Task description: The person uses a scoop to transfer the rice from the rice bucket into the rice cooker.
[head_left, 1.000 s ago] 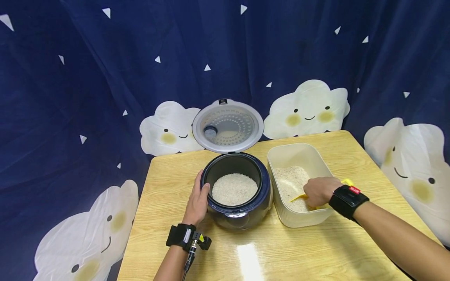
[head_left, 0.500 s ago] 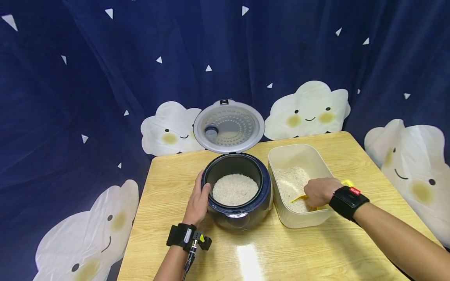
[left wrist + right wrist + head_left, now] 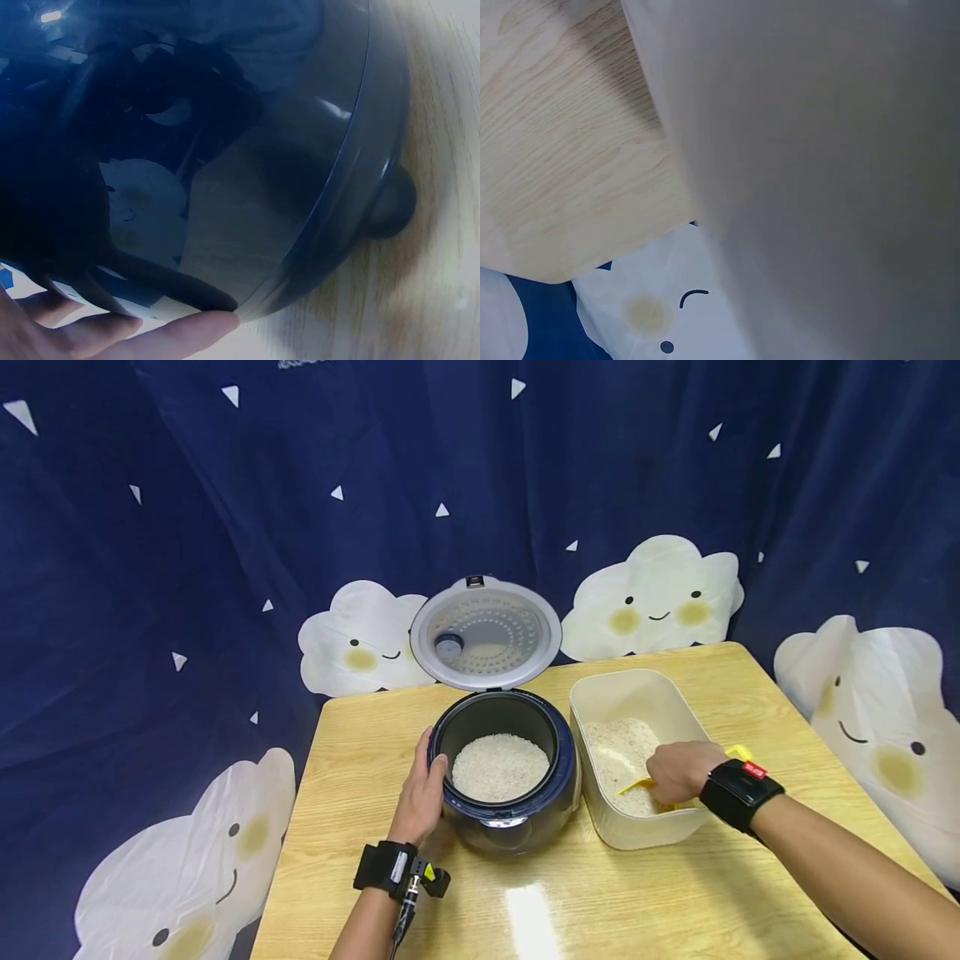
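A dark blue rice cooker point(image 3: 506, 831) stands with its lid point(image 3: 487, 635) raised and white rice point(image 3: 500, 767) in its inner pot. My left hand point(image 3: 420, 797) rests against the cooker's left side, thumb at the rim; the left wrist view has its fingers point(image 3: 187, 330) lying along the glossy outer wall. To the right, my right hand point(image 3: 678, 770) reaches down into a cream rice container point(image 3: 626, 831) and grips a yellow scoop point(image 3: 636, 785). The scoop is partly hidden by the hand and lies at the rice point(image 3: 618, 747) there. The container's wall fills much of the right wrist view.
The cooker and container stand side by side on a light wooden table point(image 3: 360, 735). A dark blue curtain point(image 3: 480, 460) with white cloud faces hangs behind. Black bands with small devices are strapped to both wrists, a cable running from the left one.
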The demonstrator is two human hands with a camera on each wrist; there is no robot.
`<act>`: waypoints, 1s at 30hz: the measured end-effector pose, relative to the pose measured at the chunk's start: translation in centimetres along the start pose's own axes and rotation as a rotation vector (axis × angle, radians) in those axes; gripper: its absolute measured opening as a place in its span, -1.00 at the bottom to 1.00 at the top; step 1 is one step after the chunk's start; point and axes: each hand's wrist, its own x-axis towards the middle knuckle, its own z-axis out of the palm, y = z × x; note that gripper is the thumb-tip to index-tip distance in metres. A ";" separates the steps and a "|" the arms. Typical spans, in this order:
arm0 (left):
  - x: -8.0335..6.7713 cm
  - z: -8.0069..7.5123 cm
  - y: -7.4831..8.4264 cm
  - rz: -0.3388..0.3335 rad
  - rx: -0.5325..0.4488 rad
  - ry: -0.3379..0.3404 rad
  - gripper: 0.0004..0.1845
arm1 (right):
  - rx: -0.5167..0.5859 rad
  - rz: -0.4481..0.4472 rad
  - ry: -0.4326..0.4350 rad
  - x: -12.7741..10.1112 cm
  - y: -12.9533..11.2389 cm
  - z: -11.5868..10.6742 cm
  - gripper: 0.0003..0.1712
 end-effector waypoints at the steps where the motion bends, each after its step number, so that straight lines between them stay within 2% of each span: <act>1: 0.0 0.0 0.0 -0.005 -0.002 -0.001 -0.38 | -0.001 0.000 0.002 0.0 0.0 -0.1 -0.68; 14: 0.1 0.1 -0.2 0.004 -0.013 -0.005 -0.37 | 0.001 -0.007 0.018 -0.2 -0.1 -0.1 -0.66; 22: 0.1 0.0 -0.4 0.011 -0.020 0.009 -0.37 | 0.006 -0.049 -0.044 0.3 0.1 -0.2 -0.71; 30: 0.1 0.2 -0.2 0.013 -0.031 0.012 -0.38 | 0.108 -0.056 -0.142 0.2 1.0 -0.8 -0.69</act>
